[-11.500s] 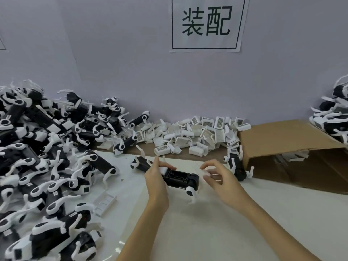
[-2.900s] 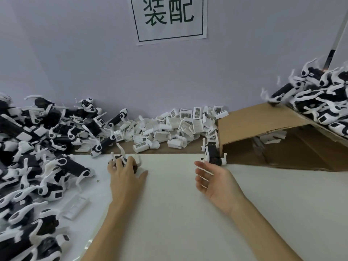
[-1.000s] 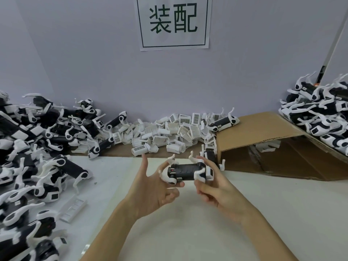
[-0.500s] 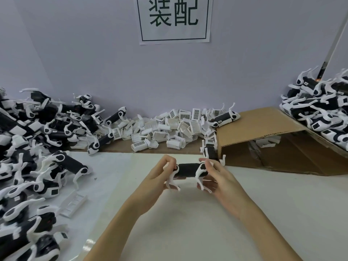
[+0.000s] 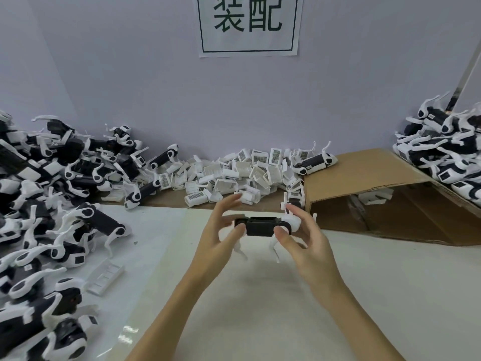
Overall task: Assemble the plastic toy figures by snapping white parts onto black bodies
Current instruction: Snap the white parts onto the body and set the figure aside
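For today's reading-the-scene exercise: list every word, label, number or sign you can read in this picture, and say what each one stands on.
"装配": large dark characters in a thin rectangular frame on the white paper sign taped to the wall.
Barcode-like stickers on the loose white parts heaped by the wall: too small to read.
Small labels on the toy figures piled at left: blurred, unreadable.
No text shows on the toy figure held between the hands.

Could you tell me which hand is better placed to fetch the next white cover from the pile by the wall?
Left. The left hand has its fingertips raised just before the pile of white covers; the right hand pinches the toy figure nearer the cardboard box.
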Tool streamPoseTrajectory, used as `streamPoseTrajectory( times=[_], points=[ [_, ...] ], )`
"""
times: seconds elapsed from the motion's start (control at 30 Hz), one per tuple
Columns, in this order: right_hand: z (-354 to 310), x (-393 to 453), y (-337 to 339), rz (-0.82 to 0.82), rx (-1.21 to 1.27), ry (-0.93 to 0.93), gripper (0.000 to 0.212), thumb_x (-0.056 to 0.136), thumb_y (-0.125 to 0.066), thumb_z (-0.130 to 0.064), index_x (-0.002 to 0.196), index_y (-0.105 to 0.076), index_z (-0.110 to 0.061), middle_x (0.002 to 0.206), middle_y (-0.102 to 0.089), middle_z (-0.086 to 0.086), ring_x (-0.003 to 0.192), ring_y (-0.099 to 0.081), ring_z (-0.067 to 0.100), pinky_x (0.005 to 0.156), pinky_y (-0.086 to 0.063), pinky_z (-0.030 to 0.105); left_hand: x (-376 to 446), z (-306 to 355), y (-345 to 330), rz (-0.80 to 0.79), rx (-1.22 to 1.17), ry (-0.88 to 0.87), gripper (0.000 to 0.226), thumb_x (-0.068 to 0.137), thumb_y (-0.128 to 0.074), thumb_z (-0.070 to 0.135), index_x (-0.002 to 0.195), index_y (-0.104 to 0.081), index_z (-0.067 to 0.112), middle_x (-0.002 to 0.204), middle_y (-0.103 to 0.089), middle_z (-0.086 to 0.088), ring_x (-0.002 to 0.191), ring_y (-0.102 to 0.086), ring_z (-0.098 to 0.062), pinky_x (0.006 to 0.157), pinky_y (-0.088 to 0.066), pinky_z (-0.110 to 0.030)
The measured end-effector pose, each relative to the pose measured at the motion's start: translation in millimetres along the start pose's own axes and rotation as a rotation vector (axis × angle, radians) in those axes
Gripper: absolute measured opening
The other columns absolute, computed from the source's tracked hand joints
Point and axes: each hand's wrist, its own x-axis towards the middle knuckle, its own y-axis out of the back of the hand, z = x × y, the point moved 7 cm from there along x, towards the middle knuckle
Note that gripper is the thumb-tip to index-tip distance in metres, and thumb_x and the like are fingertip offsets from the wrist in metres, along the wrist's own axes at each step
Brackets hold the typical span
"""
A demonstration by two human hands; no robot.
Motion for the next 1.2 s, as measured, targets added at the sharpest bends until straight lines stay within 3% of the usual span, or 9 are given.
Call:
streamPoseTrajectory(
  times=[0.1,0.27,0.4,0.6,0.73,0.87,1.03,1.13,1.2],
  points=[
    [-7.3,-4.7,1.1,0.115,-0.047,0.088,0.068,0.07,-0.085,-0.05,0.133,-0.062,-0.037,0.121,-0.07,-0.012,0.116,-0.066,0.006,0.096,-0.054,0.025,-5.5,7.6,-10.7,-0.073,0.331,-0.243,0.04,0.108,-0.06,0.022,0.146,-0.062,0.034,0.144,-0.057,0.011,0.134,-0.057,-0.018,0.106,-0.045,-0.023],
    [-7.9,-10.8,-13.3,0.1,-0.031,0.119,0.051,0.086,-0.077,-0.051,0.13,-0.064,-0.029,0.124,-0.071,-0.007,0.118,-0.065,0.001,0.092,-0.054,0.016,-11.2,-5.7,-32.7,-0.141,0.545,-0.253,0.058,0.095,-0.07,0.014,0.142,-0.045,0.04,0.13,-0.056,0.03,0.12,-0.054,-0.003,0.096,-0.045,-0.019],
    [6.7,-4.8,-20.4,-0.018,0.376,-0.118,0.048,0.102,-0.051,-0.049,0.141,-0.06,-0.024,0.121,-0.074,0.007,0.12,-0.069,0.025,0.103,-0.053,0.038,-1.8,-17.1,-13.9,-0.001,0.114,-0.058,0.046,0.102,-0.067,0.007,0.134,-0.053,0.036,0.121,-0.072,0.019,0.109,-0.072,-0.01,0.089,-0.06,-0.028],
    [7.1,-6.9,-25.9,-0.146,-0.303,0.023,0.034,0.096,-0.071,-0.046,0.118,-0.058,-0.069,0.123,-0.058,-0.039,0.12,-0.056,-0.006,0.091,-0.046,0.014,-4.3,-8.9,-23.7,-0.07,-0.212,0.006,0.037,0.104,-0.067,0.014,0.136,-0.062,0.033,0.128,-0.072,0.001,0.124,-0.068,-0.025,0.096,-0.058,-0.031],
    [9.5,-4.4,-21.8,-0.144,-0.373,0.061,0.034,0.094,-0.076,-0.036,0.118,-0.056,-0.049,0.116,-0.068,-0.027,0.107,-0.065,-0.004,0.085,-0.049,0.011,-10.7,-10.1,-35.5,-0.168,-0.152,0.053,0.034,0.106,-0.066,0.019,0.133,-0.062,0.039,0.12,-0.074,0.007,0.102,-0.072,-0.012,0.087,-0.054,-0.025],
    [24.3,1.2,-13.8,-0.216,-0.334,-0.074,0.031,0.097,-0.072,-0.028,0.117,-0.049,-0.034,0.107,-0.072,-0.006,0.081,-0.077,0.012,0.067,-0.06,0.023,-7.2,-8.2,-29.7,-0.156,0.128,-0.045,0.034,0.1,-0.075,0.027,0.13,-0.066,0.04,0.12,-0.075,0.016,0.114,-0.069,-0.015,0.095,-0.051,-0.024],
    [24.5,4.7,3.7,-0.057,-0.546,0.012,0.035,0.095,-0.075,-0.025,0.115,-0.047,-0.026,0.108,-0.066,-0.007,0.078,-0.072,0.013,0.068,-0.062,0.035,-2.1,-23.2,-18.4,-0.176,-0.145,0.192,0.064,0.101,-0.04,-0.021,0.142,-0.063,0.023,0.124,-0.076,-0.008,0.108,-0.074,-0.033,0.092,-0.06,-0.046],
    [20.6,5.9,8.3,-0.034,-0.609,0.075,0.035,0.095,-0.075,-0.022,0.117,-0.047,-0.024,0.115,-0.062,-0.002,0.087,-0.067,0.02,0.074,-0.059,0.037,-3.6,-23.3,-15.7,-0.12,-0.415,0.311,0.032,0.111,-0.055,0.025,0.142,-0.066,0.023,0.125,-0.075,-0.017,0.103,-0.074,-0.037,0.088,-0.059,-0.039],
    [19.7,3.8,5.4,-0.067,-0.609,0.085,0.036,0.096,-0.074,-0.022,0.118,-0.046,-0.027,0.118,-0.059,-0.003,0.091,-0.066,0.017,0.075,-0.06,0.035,-4.9,-21.1,-21.4,-0.118,-0.361,0.338,0.04,0.1,-0.067,0.051,0.129,-0.073,0.023,0.118,-0.077,-0.013,0.099,-0.073,-0.032,0.087,-0.059,-0.037]
  ],
)
